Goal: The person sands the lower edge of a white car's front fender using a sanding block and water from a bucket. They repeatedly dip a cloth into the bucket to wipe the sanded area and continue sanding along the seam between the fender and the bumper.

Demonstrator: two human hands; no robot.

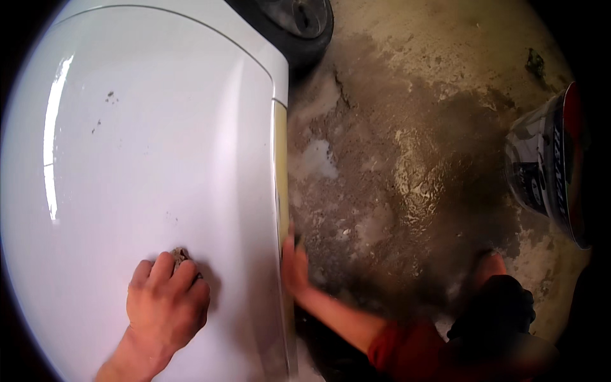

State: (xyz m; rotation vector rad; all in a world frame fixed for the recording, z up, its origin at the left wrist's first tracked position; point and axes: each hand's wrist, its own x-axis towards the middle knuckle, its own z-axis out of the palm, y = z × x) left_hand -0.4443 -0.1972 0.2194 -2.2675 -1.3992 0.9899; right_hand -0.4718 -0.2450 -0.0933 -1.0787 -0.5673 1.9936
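Note:
A glossy white car door [210,159] fills the left half of the view. My left hand [167,299] is closed over a small, crumpled, grey-brown rag [181,254] and presses it against the lower part of the panel. Most of the rag is hidden under the fingers. Along the car's right-hand edge runs a cream-yellow strip [281,165]. My right hand [294,267] rests against that edge with its fingers stretched along it, and I see nothing held in it. Dark smudges [111,97] mark the white paint farther up.
A black tyre [312,38] stands at the top, beside the car's far end. The rough concrete floor [382,159] looks wet and dirty, with puddles. At the right, a dark printed bucket [538,162] with a red rim appears tilted. My foot [491,264] shows at the lower right.

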